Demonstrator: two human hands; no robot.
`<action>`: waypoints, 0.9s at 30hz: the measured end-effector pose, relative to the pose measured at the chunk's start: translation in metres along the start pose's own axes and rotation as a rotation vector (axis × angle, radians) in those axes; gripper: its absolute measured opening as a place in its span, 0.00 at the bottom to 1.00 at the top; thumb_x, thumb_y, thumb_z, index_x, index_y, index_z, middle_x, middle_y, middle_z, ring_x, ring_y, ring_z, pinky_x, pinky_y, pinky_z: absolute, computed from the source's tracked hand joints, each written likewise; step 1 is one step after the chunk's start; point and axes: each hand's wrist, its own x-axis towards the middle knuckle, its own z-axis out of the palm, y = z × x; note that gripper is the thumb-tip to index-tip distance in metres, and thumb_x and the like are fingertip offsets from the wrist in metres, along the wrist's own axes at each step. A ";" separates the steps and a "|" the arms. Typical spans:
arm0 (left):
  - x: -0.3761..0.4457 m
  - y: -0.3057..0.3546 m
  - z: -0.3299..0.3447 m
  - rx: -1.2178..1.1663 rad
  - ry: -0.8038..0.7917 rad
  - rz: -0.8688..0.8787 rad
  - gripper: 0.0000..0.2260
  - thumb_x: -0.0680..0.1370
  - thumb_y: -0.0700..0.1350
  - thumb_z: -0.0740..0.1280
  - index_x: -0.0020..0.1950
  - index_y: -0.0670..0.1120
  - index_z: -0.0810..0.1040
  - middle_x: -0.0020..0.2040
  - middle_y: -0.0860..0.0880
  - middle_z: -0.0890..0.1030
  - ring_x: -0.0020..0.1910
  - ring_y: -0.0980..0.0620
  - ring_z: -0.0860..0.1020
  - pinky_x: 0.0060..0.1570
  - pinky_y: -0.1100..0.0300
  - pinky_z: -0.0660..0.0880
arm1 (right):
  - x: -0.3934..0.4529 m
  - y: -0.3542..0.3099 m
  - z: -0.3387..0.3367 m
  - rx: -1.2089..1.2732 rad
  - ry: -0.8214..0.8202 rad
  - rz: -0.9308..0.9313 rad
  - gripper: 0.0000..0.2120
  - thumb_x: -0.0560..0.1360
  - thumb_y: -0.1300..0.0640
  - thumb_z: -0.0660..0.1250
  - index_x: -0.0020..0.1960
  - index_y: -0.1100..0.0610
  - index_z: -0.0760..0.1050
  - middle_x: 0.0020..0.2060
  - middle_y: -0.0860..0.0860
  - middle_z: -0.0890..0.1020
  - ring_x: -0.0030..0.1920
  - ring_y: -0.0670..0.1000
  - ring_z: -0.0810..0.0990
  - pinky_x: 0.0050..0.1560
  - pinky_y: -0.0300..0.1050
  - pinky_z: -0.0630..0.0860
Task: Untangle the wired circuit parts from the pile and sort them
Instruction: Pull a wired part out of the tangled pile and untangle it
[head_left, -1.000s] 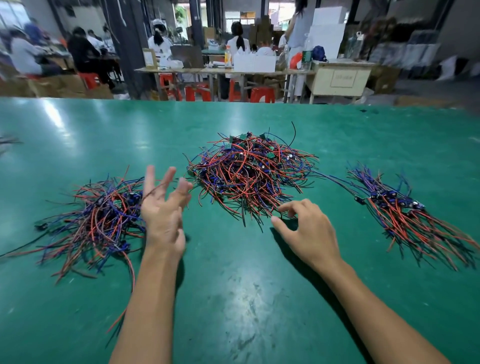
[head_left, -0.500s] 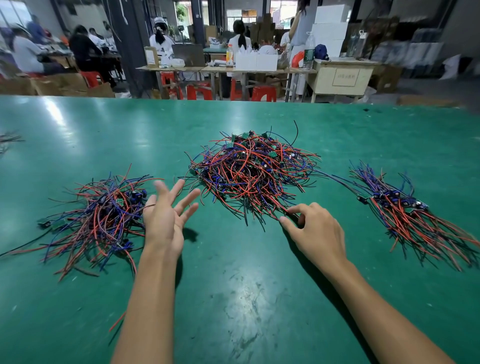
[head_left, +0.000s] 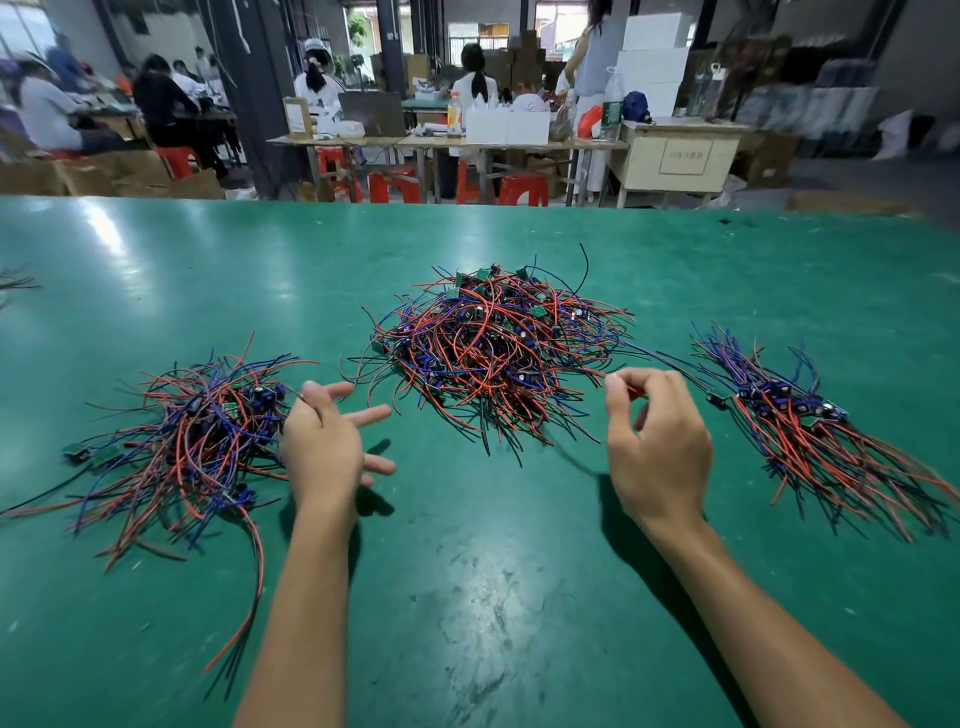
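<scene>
The central pile (head_left: 496, 358) of wired circuit parts lay on the green table (head_left: 467, 597), directly ahead of both hands and just beyond their fingertips. It spread a little wider across the table than from front to back, a rough mound with no clear long axis, and loose wire ends fanned toward the person from its near edge. The right hand (head_left: 657, 447) was the nearer one: thumb and forefinger were pressed together at the pile's near right fringe, apparently pinching a red wire end, though what lay between them was too small to tell for sure. The left hand (head_left: 324, 441) hung open with its fingers spread, holding nothing, in the gap between the central pile and the left heap (head_left: 192, 441), close beside the heap.

The pile was a dense knot of red, blue and black leads crossing every way, with small green boards (head_left: 483, 275) poking up along its far crest and dark components buried among the wires. One black lead (head_left: 584, 267) arched clear above the far edge.

Farther out, the left heap was loose and scattered, one red wire trailing well toward the near edge. The right bundle (head_left: 795, 421) lay far tidier, its wires running nearly parallel from far-left to near-right, and a dark lead (head_left: 670, 361) stretched between it and the central pile. Any pull toward the person would likely drag neighbouring leads along.
</scene>
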 end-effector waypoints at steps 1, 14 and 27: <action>-0.001 0.001 0.000 0.007 -0.006 -0.026 0.23 0.86 0.58 0.44 0.55 0.47 0.74 0.43 0.49 0.87 0.17 0.46 0.75 0.16 0.67 0.63 | 0.001 0.000 -0.001 0.031 0.044 -0.001 0.07 0.82 0.50 0.65 0.50 0.51 0.77 0.45 0.45 0.77 0.39 0.48 0.74 0.41 0.45 0.67; 0.000 0.014 -0.012 -0.419 -0.026 -0.155 0.21 0.86 0.59 0.46 0.54 0.48 0.73 0.37 0.46 0.86 0.16 0.56 0.59 0.17 0.68 0.56 | 0.013 -0.005 -0.012 0.307 0.291 -0.027 0.05 0.82 0.52 0.64 0.48 0.51 0.75 0.43 0.48 0.76 0.36 0.39 0.73 0.37 0.31 0.67; -0.002 0.015 -0.013 -0.345 0.081 0.179 0.05 0.87 0.42 0.55 0.58 0.49 0.70 0.53 0.51 0.86 0.19 0.54 0.76 0.22 0.65 0.71 | 0.013 0.004 -0.009 0.284 0.223 0.031 0.08 0.82 0.55 0.65 0.48 0.58 0.78 0.42 0.52 0.79 0.36 0.46 0.71 0.39 0.28 0.67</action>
